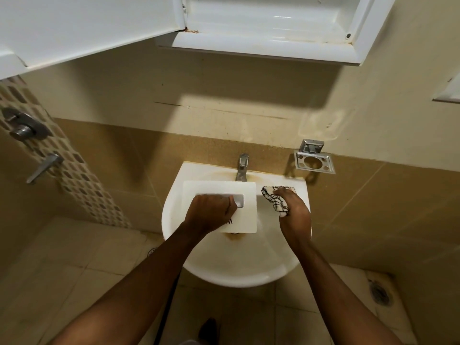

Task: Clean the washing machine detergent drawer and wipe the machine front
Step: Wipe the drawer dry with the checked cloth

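Beige bathroom walls surround a white sink (174, 220). Left hand (210, 211) fingers curl around the drawer (245, 195) held over the bowl; right hand (295, 211) fingers squeeze a cloth (275, 197). Wet plastic could slip and crack against the tap (242, 168).

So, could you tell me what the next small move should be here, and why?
Probably bring the cloth in the right hand across onto the drawer. The left hand already grips the drawer over the sink, while the cloth sits beside it, not touching it.
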### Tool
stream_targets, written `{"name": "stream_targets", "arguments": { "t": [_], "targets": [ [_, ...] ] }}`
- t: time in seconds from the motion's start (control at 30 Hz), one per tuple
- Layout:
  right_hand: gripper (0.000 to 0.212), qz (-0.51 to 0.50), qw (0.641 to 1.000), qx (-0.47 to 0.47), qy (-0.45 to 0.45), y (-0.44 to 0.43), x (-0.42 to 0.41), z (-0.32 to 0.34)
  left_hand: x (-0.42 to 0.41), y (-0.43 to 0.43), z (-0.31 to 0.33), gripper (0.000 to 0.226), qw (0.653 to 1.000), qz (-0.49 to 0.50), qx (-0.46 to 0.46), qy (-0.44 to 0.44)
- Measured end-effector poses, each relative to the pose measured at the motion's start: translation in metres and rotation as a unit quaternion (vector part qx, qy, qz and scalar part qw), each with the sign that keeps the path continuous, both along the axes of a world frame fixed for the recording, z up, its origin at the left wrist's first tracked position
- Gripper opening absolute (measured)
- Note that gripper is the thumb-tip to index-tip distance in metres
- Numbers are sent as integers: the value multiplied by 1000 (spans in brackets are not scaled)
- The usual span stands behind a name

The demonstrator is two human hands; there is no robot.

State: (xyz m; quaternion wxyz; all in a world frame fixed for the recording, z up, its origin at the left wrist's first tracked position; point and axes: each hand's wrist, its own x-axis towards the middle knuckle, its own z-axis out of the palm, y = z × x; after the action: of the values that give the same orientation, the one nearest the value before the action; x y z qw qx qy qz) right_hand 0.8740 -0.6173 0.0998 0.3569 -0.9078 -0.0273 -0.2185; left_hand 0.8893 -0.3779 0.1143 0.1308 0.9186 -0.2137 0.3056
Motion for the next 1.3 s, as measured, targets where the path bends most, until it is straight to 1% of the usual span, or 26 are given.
{"name": "stream_targets", "arguments": {
  "t": [0.07,0.1,0.17,0.2,0.23,0.3,0.33,0.4,0.43,0.5,0.53,0.6,0.67,0.7,0.73,0.8,0.87,0.93,0.97,1.03,1.07,1.1,1.17,1.2,1.3],
  "targets": [
    [53,-5,1000,-1,-1,-6,0,0,-1,1,-1,49,1000,7,-25,6],
    [56,-9,1000,4,-1,-8,0,-1,-1,2,-1,49,1000,-2,-19,5],
    [56,-11,1000,19,-2,-8,-2,1,-2,2,-2,49,998,-40,35,-14],
    [56,-5,1000,29,-1,-9,-2,0,-2,4,-2,50,998,-47,42,-14],
    [58,1,999,45,5,-8,-3,0,-3,5,0,50,999,-35,24,-5],
    [62,9,996,83,14,-7,-3,-2,-5,7,3,52,998,23,-52,22],
    [59,5,995,103,17,-6,-4,-4,-5,6,5,53,994,59,-87,34],
    [49,-9,987,159,33,-2,-5,-7,-6,3,10,54,978,121,-157,73],
    [48,-15,981,185,46,1,-7,-7,-5,1,14,55,964,146,-197,103],
    [57,-16,970,231,70,8,-10,-9,0,3,16,58,922,195,-286,170],
    [61,-15,963,255,84,11,-10,-11,3,5,16,59,896,217,-333,198],
    [58,-21,940,318,122,18,-11,-14,10,11,8,57,826,249,-436,256],
    [44,-41,914,375,147,25,-11,-13,15,17,0,49,744,263,-531,309],
    [39,-54,906,392,152,29,-10,-13,18,20,-6,44,712,266,-560,330],
    [38,-61,898,408,156,32,-8,-14,22,23,-14,42,687,268,-575,353],
    [37,-70,894,410,168,39,-4,-19,31,29,-32,45,653,269,-591,388],
    [34,-80,907,383,153,47,0,-27,39,34,-50,51,630,261,-599,419],
    [37,-84,937,319,113,54,2,-28,47,37,-63,55,618,241,-598,449],
    [42,-74,949,288,102,58,4,-28,50,39,-67,59,614,235,-593,465],
    [58,-45,967,229,99,64,8,-31,57,39,-75,66,600,228,-588,493],
    [66,-36,973,203,101,70,11,-37,63,42,-81,68,590,222,-590,506],
    [68,-25,980,168,103,71,11,-41,62,39,-84,69,576,215,-597,515],
    [57,-20,991,88,98,79,15,-56,66,37,-91,69,551,202,-605,538],
    [56,-20,993,55,102,85,16,-63,67,35,-93,68,542,196,-606,548],
    [77,-10,992,-19,126,102,19,-80,71,30,-105,67,521,181,-615,563]
  ]
}}
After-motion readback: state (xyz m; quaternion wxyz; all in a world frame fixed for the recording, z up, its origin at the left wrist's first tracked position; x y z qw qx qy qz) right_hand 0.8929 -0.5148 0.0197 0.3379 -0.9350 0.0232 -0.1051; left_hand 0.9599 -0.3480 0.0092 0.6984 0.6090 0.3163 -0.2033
